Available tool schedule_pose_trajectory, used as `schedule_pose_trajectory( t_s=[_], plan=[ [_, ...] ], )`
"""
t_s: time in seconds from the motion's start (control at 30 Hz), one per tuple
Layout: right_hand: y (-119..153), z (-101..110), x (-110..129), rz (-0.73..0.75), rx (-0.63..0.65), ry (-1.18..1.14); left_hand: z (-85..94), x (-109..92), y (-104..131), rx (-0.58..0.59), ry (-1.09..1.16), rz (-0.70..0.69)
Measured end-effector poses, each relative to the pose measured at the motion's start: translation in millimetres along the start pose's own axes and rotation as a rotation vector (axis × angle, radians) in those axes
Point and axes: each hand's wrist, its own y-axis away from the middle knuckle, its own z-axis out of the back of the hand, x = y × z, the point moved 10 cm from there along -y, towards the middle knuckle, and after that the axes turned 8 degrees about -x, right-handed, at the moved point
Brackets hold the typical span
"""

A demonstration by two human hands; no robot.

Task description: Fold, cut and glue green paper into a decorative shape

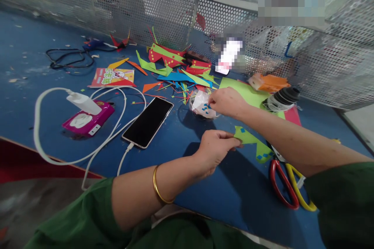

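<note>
Pinching one end of a green paper piece [247, 137] dotted with blue squares, our left grip [217, 146] is clamping it between thumb and fingers, and the piece is pointing away to the right, in front of us and beneath our right forearm. Our right grip [210, 105] is hanging over the near edge of a small clear bowl [192, 109], fingertips together beside some blue bits [205, 109]; whether they are closing on one of these, we cannot tell. The bits are lying on a white lining inside the bowl, which is standing on the blue tabletop [181, 140]. Close to our right forearm, a pair of scissors [273, 173] is showing one red handle and one yellow. We are wearing a gold bangle [157, 188] on the left arm. To the left of the bowl, a dark-screened phone [148, 122] is lying with a white cable [37, 132] plugged into its near end, and a magenta power block [101, 118] is holding a white charger [84, 103]. Behind the bowl, coloured paper scraps [168, 56] are heaping up before a perforated metal screen [102, 0].
</note>
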Motion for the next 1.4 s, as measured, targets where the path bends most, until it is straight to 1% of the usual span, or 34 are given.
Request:
schedule_pose_trajectory(
  t_s=[0.13,0.23,0.33,0.37,0.43,0.5,0.6,0.67,0.73,0.83,0.9,0.97,1.07,1.13,1.2,1.3,1.4],
  plan=[
    [-1,-1,-3,-0.033,-0.037,-0.052,0.6,-3,1,-0.006,-0.003,-0.005],
    [0,3,-7,-0.063,-0.098,-0.119,1.6,-3,1,-0.015,-0.001,0.002],
    [3,15,-17,-0.109,-0.169,-0.189,3.1,-2,-1,-0.029,0.005,0.006],
    [6,21,-23,-0.135,-0.197,-0.246,3.9,-2,-2,-0.036,0.013,0.0],
    [15,35,-35,-0.207,-0.255,-0.46,6.2,-2,-4,-0.054,0.038,-0.017],
    [33,48,-47,-0.277,-0.327,-0.766,8.6,-3,-6,-0.073,0.066,-0.036],
    [73,61,-59,-0.351,-0.453,-1.15,10.0,-8,-7,-0.072,0.071,-0.09],
    [104,56,-63,-0.424,-0.509,-1.323,10.1,-9,-8,-0.064,0.041,-0.121],
    [135,41,-68,-0.532,-0.554,-1.418,10.9,-9,-9,-0.065,0.002,-0.14],
    [168,16,-75,-0.647,-0.603,-1.433,9.8,-10,-10,-0.057,-0.049,-0.186],
    [180,3,-80,-0.667,-0.609,-1.387,7.9,-11,-9,-0.046,-0.081,-0.214],
    [182,-7,-81,-0.652,-0.561,-1.342,5.8,-12,-8,-0.033,-0.105,-0.228],
    [177,-19,-77,-0.615,-0.428,-1.312,4.9,-12,-8,-0.024,-0.117,-0.224],
    [175,-22,-73,-0.602,-0.376,-1.277,5.3,-11,-9,-0.021,-0.121,-0.216],
    [175,-21,-70,-0.585,-0.362,-1.218,5.1,-11,-9,-0.012,-0.132,-0.214],
    [178,-16,-69,-0.566,-0.395,-1.118,2.6,-9,-9,0.012,-0.162,-0.21],
    [184,-12,-74,-0.594,-0.437,-1.045,0.4,-10,-7,0.018,-0.172,-0.213]
  ],
)
